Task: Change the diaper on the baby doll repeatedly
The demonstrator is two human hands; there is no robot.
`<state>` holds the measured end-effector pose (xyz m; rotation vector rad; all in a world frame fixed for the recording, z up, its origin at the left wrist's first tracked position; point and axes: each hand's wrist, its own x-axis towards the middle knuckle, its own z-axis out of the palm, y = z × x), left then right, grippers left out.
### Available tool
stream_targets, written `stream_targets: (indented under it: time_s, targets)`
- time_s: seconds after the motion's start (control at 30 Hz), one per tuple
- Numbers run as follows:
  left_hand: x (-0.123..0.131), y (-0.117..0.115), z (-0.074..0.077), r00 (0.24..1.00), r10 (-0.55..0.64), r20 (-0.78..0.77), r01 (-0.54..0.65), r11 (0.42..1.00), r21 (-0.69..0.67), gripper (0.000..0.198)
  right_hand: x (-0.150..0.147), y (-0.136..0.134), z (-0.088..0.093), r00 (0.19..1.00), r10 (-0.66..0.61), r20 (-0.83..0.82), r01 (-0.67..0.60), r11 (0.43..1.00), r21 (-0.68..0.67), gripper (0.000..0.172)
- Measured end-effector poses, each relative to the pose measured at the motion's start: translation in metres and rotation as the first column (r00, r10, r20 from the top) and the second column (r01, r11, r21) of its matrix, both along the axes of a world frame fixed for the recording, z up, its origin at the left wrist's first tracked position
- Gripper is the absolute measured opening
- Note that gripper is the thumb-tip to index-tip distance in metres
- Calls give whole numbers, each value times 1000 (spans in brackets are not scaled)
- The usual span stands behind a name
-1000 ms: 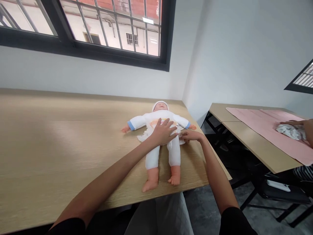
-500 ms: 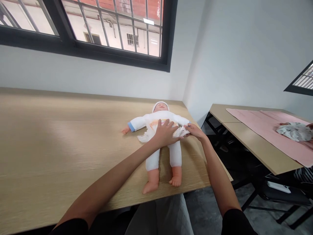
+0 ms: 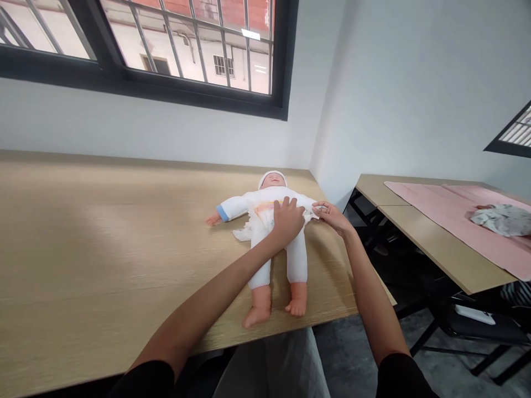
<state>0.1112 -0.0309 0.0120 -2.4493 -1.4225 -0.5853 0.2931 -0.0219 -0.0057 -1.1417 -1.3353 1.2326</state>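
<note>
The bench's [image 3: 124,249] right edge flanks a doll [image 3: 259,268]; right fingers [image 3: 322,208] pinch its diaper [image 3: 262,215], left fingers [image 3: 287,205] half-curl over it, grip unclear.

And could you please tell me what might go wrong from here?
The thin-looking side of the diaper at the fingertips of the right hand might tear if tugged hard. The doll lies close to the edge of the table, so a strong pull could drag it over.
</note>
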Motion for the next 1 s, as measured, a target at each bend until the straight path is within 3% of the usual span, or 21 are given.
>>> stream_targets:
  time_s: [0.17,0.47,0.6,0.8,0.87,1.0]
  targets:
    - [-2,6,0,1000,28,4,-28,1000,9,23,7,-7,10,997,56,60,-57,998,22,48]
    - [-1,10,8,999,12,38,-12,1000,-21,19,-2,-14,17,991,95,-90,-96,995,-6,51]
    - [-2,12,9,995,-57,79,60,998,-35,21,-4,-13,15,993,74,-94,-73,997,11,53]
    - [-5,16,14,918,-196,344,271,945,-184,23,-3,-9,11,991,77,-112,-71,996,54,51]
    - [-6,18,14,912,-224,342,310,925,-220,21,-3,-8,9,990,79,-114,-73,995,61,51]
    - [-9,21,14,943,-209,260,269,938,-221,16,-3,-6,7,992,83,-94,-77,995,69,51]
